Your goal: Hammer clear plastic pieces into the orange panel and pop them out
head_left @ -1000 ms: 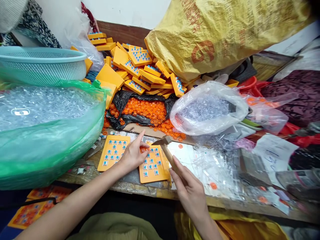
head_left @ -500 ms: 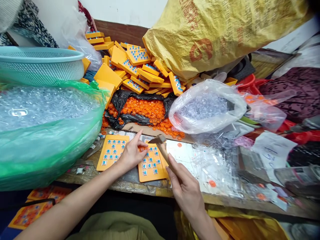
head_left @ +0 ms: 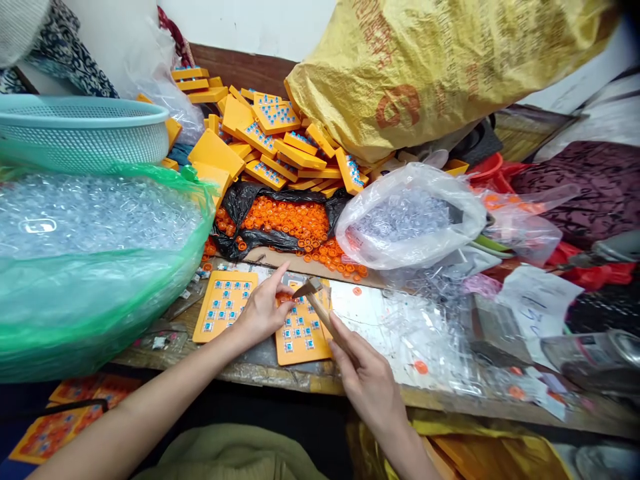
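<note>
My right hand (head_left: pixel 367 373) is wrapped round the wooden handle of a small hammer (head_left: pixel 327 320). The hammer's dark metal head hangs over the upper part of a yellow board (head_left: pixel 299 350), close to my left fingertips. With thumb and finger pinched, my left hand (head_left: pixel 265 303) holds a small orange ring (head_left: pixel 286 298) at that board; the fingers partly cover it. Rows of clear pieces with blue centres sit on the board. To the left, a second yellow board (head_left: pixel 215 307) carries similar pieces, and my left hand overlaps its right edge.
Orange rings (head_left: pixel 287 217) fill a black bag behind the boards. Clear parts fill a green bag (head_left: pixel 185 293) at left and a white bag (head_left: pixel 355 247) at right. Yellow boards (head_left: pixel 215 153) are heaped behind, beside a blue basket (head_left: pixel 125 113) and a large yellow sack (head_left: pixel 340 87).
The hammer head has come slightly down and left, nearer my left fingertips. My left hand stays almost in place.
</note>
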A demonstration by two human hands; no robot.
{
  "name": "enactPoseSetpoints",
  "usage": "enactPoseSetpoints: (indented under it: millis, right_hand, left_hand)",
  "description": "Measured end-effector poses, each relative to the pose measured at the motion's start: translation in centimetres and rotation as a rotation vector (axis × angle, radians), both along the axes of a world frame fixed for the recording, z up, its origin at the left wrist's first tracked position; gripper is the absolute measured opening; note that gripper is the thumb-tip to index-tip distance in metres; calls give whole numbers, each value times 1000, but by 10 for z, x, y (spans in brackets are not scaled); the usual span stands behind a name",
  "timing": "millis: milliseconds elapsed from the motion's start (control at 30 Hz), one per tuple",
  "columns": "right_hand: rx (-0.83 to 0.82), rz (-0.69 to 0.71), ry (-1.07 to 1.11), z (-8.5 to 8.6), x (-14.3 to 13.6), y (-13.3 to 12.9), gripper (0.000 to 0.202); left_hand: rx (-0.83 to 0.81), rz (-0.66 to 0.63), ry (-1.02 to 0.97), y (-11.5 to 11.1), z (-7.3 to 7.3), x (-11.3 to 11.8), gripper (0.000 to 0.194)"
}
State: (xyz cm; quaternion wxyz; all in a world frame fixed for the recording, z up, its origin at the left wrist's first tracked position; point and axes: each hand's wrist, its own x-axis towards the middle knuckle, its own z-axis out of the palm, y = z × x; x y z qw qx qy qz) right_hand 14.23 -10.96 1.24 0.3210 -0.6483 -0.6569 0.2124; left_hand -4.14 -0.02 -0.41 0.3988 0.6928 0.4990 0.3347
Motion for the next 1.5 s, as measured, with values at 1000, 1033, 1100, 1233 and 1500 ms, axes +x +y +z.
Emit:
enactPoseSetpoints:
  millis: [1000,1033,1100,1233,1500]
  right_hand:
    - [-191,-448,774,-28,-9,-1,84]
    - [-201,-441,782,-29,-9,-1,84]
    - [-223,-431,798,-29,-9,0,84]
    - [-240,-416,799,-25,-5,-1,83]
    - [-16,-210,380,-13,12,-5,46]
  left_hand:
    - [196,-233,428,97,5,51,18]
    - [198,-244,434,95,4,48,18]
    - [212,-247,442,91,5,43,18]
    - [238,-228,422,71,11,34,23]
    - [302,-157,314,11,8,16,37]
